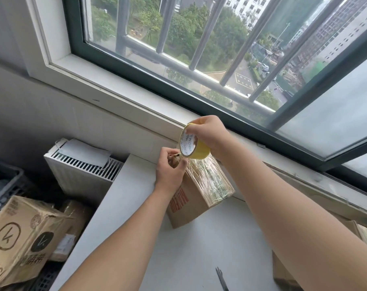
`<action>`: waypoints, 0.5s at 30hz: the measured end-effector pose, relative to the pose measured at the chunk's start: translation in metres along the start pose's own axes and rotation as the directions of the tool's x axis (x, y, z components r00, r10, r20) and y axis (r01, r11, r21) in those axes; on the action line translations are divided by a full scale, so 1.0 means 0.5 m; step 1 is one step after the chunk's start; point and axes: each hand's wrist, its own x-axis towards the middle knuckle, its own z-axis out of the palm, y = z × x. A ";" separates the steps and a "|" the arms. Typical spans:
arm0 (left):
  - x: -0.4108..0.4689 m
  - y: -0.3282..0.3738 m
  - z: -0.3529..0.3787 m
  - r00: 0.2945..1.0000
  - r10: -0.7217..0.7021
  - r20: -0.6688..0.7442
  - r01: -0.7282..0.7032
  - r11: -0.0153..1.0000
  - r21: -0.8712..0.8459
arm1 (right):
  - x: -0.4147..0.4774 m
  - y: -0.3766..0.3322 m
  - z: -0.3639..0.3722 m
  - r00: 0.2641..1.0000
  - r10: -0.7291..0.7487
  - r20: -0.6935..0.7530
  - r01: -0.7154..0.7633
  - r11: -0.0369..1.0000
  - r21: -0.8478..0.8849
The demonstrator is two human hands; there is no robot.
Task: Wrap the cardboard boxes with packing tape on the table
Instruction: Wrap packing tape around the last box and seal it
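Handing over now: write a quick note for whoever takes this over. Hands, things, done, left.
Right hand holds the tape roll above the box's far end. Left hand pinches the box's far top corner.
Box lies on the table; scissors near the table's front edge.
Done: box's top is covered in glossy tape.
Left: the printed side looks bare; likely wrap it, then cut.

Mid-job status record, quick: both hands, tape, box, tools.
left hand: pinches top corner of the cardboard box
right hand: grips tape roll just above that corner
cardboard box: stands on table, upper face glossy with tape
scissors: lie on table near its front edge, untouched
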 end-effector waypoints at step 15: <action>0.013 -0.015 0.003 0.999 0.048 0.013 -0.048 0.998 -0.034 | -0.009 0.024 -0.011 1.000 0.009 0.012 -0.009 1.000 -0.001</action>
